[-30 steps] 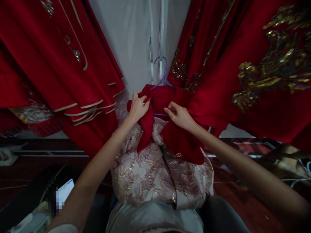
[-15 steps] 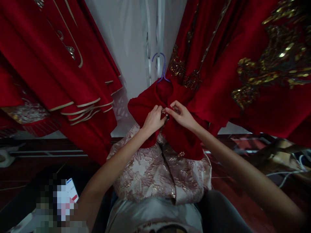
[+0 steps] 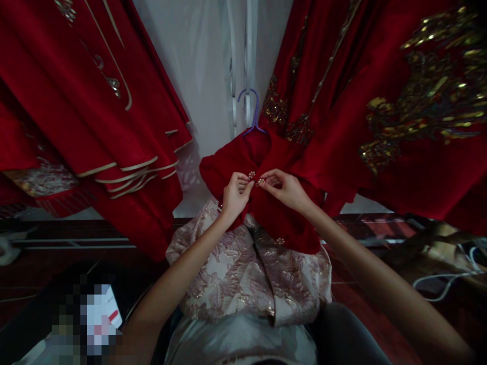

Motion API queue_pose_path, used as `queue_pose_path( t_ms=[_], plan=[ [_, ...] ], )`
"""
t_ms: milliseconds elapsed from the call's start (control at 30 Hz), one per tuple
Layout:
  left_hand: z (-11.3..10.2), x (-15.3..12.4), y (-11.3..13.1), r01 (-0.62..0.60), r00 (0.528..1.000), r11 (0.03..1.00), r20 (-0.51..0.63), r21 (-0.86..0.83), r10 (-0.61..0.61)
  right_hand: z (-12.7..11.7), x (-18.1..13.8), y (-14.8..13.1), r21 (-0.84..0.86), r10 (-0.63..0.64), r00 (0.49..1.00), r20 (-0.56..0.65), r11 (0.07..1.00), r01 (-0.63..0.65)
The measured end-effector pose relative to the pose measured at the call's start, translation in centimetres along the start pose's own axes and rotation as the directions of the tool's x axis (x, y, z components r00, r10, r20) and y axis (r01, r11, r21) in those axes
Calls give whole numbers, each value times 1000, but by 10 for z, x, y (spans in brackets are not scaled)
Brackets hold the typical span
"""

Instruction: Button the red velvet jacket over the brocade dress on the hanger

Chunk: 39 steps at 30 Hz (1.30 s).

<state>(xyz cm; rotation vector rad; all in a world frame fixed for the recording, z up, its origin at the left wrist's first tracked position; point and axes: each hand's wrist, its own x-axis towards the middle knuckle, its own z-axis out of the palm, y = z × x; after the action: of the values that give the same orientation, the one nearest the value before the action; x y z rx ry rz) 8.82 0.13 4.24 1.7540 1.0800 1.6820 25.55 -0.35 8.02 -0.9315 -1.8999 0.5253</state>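
Observation:
A small red velvet jacket [image 3: 281,218] hangs on a purple wire hanger [image 3: 251,109] in front of a pale wall. My left hand [image 3: 235,195] pinches the left front edge of the jacket at a small beaded clasp [image 3: 251,175]. My right hand [image 3: 286,188] pinches the right front edge at the matching clasp piece [image 3: 262,180]. The two hands almost touch at the jacket's chest. A pink and gold brocade garment [image 3: 236,274] hangs below the red jacket, under both forearms. A second beaded button [image 3: 279,242] shows lower on the red front.
Large red robes with cream piping [image 3: 114,132] hang at the left. Red robes with gold sequin embroidery [image 3: 418,101] hang at the right. A dark wooden floor [image 3: 57,263] lies below, with a white cable [image 3: 437,284] at the right and a blurred white item [image 3: 99,314] at the lower left.
My left hand moved from the jacket's left shoulder to its chest. Both front edges were drawn together, covering the hanger's bar, and both hands now pinch the clasp pieces.

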Motion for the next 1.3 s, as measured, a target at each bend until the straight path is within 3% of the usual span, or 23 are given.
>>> queue_pose_path(
  t_ms=[333,600,800,1300],
  plan=[
    [-7,-1,-3,14,997,999,77,-45,-11,-1,-4,-1,70,-21,1000,-10,997,22],
    [-11,5,11,-119,966,989,240,89,95,5,0,-6,43,-68,996,-63,997,71],
    [-19,13,20,-225,917,962,369,157,154,7,-2,-7,57,-58,991,-124,996,65],
    [-12,20,36,-293,907,924,378,245,187,0,-2,-2,230,87,987,-131,972,-55]
  ],
)
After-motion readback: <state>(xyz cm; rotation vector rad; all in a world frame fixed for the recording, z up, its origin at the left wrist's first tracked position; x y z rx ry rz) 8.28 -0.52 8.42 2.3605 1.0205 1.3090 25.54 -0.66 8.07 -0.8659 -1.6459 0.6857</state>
